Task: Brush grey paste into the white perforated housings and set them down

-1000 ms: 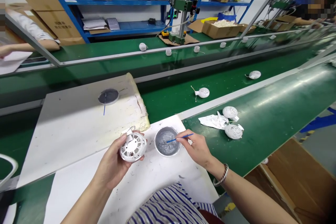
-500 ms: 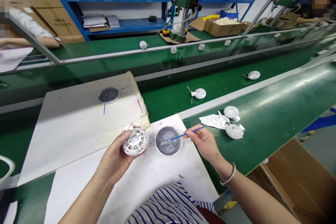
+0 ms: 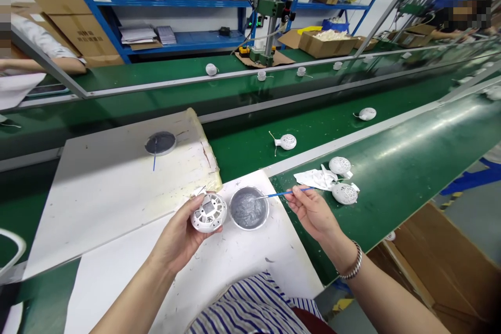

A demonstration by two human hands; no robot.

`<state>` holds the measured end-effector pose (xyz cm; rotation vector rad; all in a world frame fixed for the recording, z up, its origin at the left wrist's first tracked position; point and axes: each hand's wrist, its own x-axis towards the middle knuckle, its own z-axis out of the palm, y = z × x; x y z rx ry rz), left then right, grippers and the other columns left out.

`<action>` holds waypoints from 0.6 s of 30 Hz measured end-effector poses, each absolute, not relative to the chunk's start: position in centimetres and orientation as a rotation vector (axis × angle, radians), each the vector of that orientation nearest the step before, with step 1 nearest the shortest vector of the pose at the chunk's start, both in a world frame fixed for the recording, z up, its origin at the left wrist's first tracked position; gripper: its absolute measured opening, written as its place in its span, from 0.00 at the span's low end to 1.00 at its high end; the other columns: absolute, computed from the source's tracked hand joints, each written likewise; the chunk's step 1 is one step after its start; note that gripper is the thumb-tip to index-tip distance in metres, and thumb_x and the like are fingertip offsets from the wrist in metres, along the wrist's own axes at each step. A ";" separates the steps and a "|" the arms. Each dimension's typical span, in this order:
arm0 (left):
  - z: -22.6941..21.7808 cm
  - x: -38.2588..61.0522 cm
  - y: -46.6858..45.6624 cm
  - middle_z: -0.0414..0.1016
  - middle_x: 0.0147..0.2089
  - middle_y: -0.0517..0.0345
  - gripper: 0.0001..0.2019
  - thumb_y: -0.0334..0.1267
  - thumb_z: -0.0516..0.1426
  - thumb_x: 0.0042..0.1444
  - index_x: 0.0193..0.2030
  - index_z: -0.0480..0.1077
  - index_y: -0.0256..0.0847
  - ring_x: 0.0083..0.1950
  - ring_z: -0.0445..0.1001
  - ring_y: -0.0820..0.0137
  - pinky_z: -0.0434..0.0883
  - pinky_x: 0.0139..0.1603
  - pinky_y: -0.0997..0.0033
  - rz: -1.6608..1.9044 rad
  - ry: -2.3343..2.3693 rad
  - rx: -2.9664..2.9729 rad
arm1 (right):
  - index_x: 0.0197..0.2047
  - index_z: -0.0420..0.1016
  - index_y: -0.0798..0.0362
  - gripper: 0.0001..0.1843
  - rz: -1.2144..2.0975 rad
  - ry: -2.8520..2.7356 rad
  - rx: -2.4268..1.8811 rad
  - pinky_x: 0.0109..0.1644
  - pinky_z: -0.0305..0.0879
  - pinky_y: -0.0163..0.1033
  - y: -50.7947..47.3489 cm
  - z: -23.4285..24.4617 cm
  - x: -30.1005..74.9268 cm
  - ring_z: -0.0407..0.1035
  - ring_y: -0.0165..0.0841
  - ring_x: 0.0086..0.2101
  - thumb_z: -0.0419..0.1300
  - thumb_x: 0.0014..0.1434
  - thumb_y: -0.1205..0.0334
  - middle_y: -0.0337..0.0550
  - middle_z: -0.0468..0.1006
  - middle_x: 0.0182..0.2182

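My left hand [image 3: 182, 232] is wrapped round a white openwork plastic housing [image 3: 209, 212], its spoked face tilted up towards me. Between the fingers of my right hand [image 3: 313, 214] is a thin blue-handled brush [image 3: 279, 194], pointing left. Its tip is over a round bowl [image 3: 267, 214] of grey paste, near the right side; whether it touches the paste I cannot tell. The bowl stands on a white board [image 3: 282, 250], just right of the housing. Beyond my right hand lie two more white openwork housings [image 3: 344, 194] and a crumpled white cloth [image 3: 313, 179].
A second white board [image 3: 102, 177] bears a round grey lid [image 3: 160, 143] with a blue stick on it. Several white pieces, among them a housing [image 3: 288, 142], sit on the green conveyor [image 3: 235, 154]. A metal rail [image 3: 309, 154] edges it. Other people sit at far left and far right.
My right hand has moved right, drawing the brush tip from the middle of the paste towards the bowl's right side. My left hand has shifted slightly right with the housing.
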<state>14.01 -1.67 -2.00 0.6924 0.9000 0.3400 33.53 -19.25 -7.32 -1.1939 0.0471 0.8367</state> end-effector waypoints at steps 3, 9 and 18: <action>-2.2 13.9 -1.8 0.67 0.49 0.47 0.10 0.35 0.56 0.54 0.42 0.71 0.35 0.42 0.70 0.61 0.77 0.31 0.57 0.320 0.906 0.703 | 0.27 0.69 0.54 0.12 0.894 0.108 -1.136 0.29 0.67 0.29 -18.9 -7.7 33.2 0.72 0.25 0.29 0.69 0.44 0.60 0.36 0.76 0.27; -2.8 14.3 -2.1 0.69 0.44 0.48 0.11 0.37 0.57 0.53 0.42 0.70 0.35 0.37 0.70 0.66 0.76 0.29 0.62 0.245 0.910 0.694 | 0.28 0.71 0.54 0.10 0.946 0.153 -1.059 0.29 0.67 0.26 -18.1 -5.7 33.1 0.71 0.22 0.28 0.68 0.45 0.63 0.34 0.76 0.25; -3.0 15.6 -2.9 0.71 0.40 0.49 0.11 0.38 0.58 0.53 0.42 0.68 0.36 0.34 0.72 0.64 0.75 0.27 0.63 0.152 0.860 0.634 | 0.27 0.72 0.55 0.10 0.937 0.061 -0.962 0.29 0.68 0.25 -16.3 -0.5 33.1 0.72 0.22 0.28 0.69 0.43 0.65 0.34 0.76 0.25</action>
